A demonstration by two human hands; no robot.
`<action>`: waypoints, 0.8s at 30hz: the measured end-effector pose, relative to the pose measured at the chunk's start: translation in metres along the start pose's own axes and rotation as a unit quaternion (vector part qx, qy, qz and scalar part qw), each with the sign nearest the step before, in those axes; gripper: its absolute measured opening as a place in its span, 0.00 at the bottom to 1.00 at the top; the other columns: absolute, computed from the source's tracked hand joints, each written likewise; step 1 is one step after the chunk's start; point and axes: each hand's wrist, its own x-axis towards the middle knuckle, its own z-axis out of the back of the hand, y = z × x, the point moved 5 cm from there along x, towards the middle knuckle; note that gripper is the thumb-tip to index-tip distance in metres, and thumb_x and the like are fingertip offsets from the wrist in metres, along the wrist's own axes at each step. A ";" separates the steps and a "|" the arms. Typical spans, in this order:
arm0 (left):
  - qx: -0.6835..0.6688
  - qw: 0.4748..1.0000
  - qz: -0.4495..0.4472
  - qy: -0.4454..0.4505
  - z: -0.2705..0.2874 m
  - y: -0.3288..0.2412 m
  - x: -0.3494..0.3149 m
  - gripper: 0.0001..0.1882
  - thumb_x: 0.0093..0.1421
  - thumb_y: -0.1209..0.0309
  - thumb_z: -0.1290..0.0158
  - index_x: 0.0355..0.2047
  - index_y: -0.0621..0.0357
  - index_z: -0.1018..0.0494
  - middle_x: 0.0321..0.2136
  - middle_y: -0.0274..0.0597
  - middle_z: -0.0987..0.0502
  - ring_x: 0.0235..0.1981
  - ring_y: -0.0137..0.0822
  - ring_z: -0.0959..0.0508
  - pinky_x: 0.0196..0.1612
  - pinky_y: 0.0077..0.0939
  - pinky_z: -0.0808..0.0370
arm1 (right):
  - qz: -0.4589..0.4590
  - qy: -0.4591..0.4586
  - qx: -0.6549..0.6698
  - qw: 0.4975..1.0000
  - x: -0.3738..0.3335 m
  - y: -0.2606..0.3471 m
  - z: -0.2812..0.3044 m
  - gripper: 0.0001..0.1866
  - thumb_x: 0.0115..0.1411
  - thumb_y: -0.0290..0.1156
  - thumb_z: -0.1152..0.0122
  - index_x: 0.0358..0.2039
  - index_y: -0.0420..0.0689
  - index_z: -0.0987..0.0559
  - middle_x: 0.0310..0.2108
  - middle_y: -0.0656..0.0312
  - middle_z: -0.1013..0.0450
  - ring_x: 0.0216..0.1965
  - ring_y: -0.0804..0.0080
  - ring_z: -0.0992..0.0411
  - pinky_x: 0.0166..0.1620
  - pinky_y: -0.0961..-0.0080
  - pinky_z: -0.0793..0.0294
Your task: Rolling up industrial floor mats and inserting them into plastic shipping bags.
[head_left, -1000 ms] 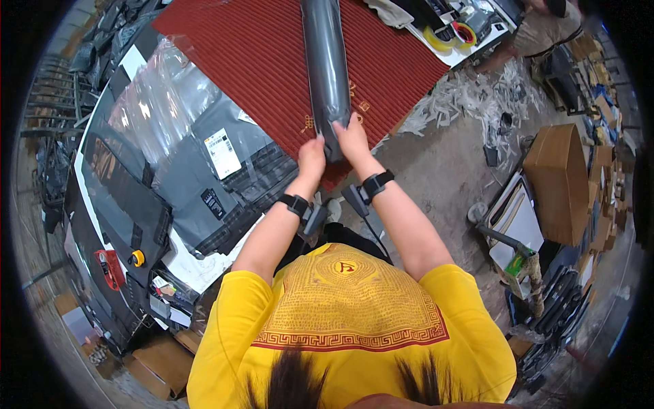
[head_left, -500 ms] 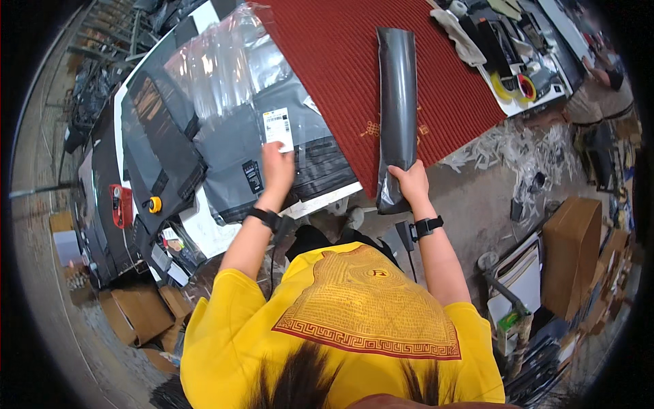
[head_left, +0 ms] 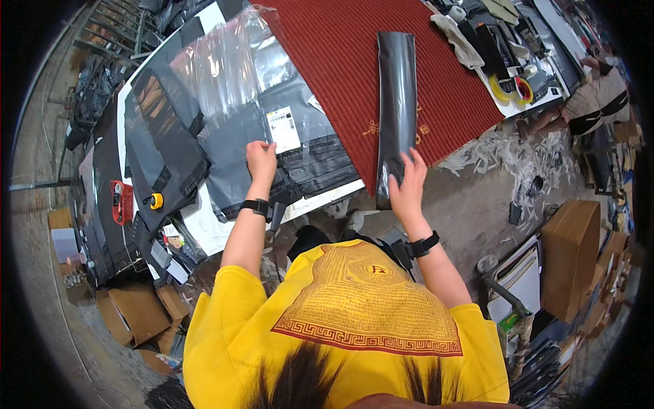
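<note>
A white printed label (head_left: 284, 129) lies on a stack of dark grey plastic bags (head_left: 228, 153). My left hand (head_left: 261, 162) is closed, its fingertips pinched at the label's lower left corner. A long dark grey plastic-wrapped package (head_left: 396, 95) rests lengthwise on a red ribbed cloth (head_left: 327, 61). Over its near end is my right hand (head_left: 409, 185), fingers apart and not wrapped round it. Clear plastic film (head_left: 221, 65) covers the far part of the bags.
Tape rolls (head_left: 523, 90) and tools sit on the far right table. A person (head_left: 596, 105) is beyond it. White scraps (head_left: 490, 160) litter the floor, with a cardboard box (head_left: 571, 259) at right. A red basket (head_left: 122, 202) and yellow tape measure (head_left: 156, 201) are at left.
My right hand has loosened its grip on the package and spread its fingers. My left hand has shifted left and slightly nearer, from the label's lower edge to its corner.
</note>
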 end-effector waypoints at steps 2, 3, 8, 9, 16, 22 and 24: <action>0.024 1.000 0.015 0.000 -0.018 0.006 0.002 0.19 0.53 0.60 0.33 0.33 0.64 0.24 0.42 0.59 0.26 0.45 0.59 0.25 0.50 0.48 0.28 | 0.019 0.051 0.048 0.997 -0.006 0.014 -0.002 0.31 0.53 0.21 0.40 0.59 0.38 0.33 0.63 0.43 0.43 0.64 0.41 0.44 0.67 0.52 0.44; 0.055 0.997 0.045 0.017 -0.026 0.012 0.002 0.19 0.53 0.59 0.33 0.33 0.63 0.23 0.42 0.60 0.26 0.46 0.59 0.26 0.52 0.49 0.29 | 0.020 0.052 0.055 0.997 -0.005 0.024 0.002 0.29 0.53 0.20 0.40 0.58 0.40 0.31 0.62 0.45 0.42 0.63 0.42 0.43 0.66 0.52 0.43; 0.029 0.998 0.013 -0.054 -0.009 0.021 0.002 0.11 0.56 0.66 0.37 0.34 0.61 0.21 0.40 0.58 0.26 0.43 0.59 0.26 0.49 0.49 0.27 | 0.020 0.046 0.080 0.995 -0.010 0.029 0.019 0.25 0.54 0.18 0.42 0.54 0.40 0.28 0.58 0.48 0.35 0.60 0.44 0.38 0.64 0.54 0.39; -0.001 1.000 0.026 -0.007 0.000 0.010 0.000 0.11 0.61 0.74 0.43 0.43 0.62 0.26 0.40 0.54 0.25 0.39 0.51 0.22 0.41 0.41 0.24 | 0.013 0.057 0.105 0.993 -0.012 0.026 0.021 0.22 0.55 0.18 0.43 0.53 0.39 0.27 0.56 0.50 0.33 0.58 0.49 0.34 0.62 0.57 0.36; -0.502 0.836 0.015 0.220 0.027 -0.147 -0.092 0.14 0.66 0.81 0.51 0.51 0.63 0.28 0.40 0.36 0.25 0.36 0.27 0.23 0.39 0.22 0.22 | -0.236 0.176 0.557 0.777 -0.027 0.032 -0.017 0.15 0.66 0.23 0.43 0.53 0.35 0.25 0.48 0.55 0.23 0.49 0.70 0.24 0.54 0.74 0.25; -0.483 0.829 -0.099 0.264 0.038 -0.224 -0.151 0.20 0.64 0.82 0.49 0.56 0.64 0.26 0.41 0.34 0.31 0.40 0.24 0.29 0.47 0.17 0.31 | -0.252 0.167 0.647 0.700 -0.033 0.051 -0.011 0.10 0.67 0.27 0.41 0.46 0.37 0.24 0.42 0.57 0.22 0.43 0.71 0.22 0.50 0.73 0.22; -0.498 0.822 -0.079 0.266 0.035 -0.229 -0.161 0.21 0.63 0.83 0.49 0.57 0.64 0.26 0.42 0.34 0.32 0.40 0.24 0.29 0.46 0.16 0.30 | -0.267 0.147 0.644 0.702 -0.035 0.051 -0.004 0.09 0.67 0.27 0.41 0.45 0.38 0.24 0.40 0.58 0.21 0.41 0.72 0.22 0.49 0.73 0.21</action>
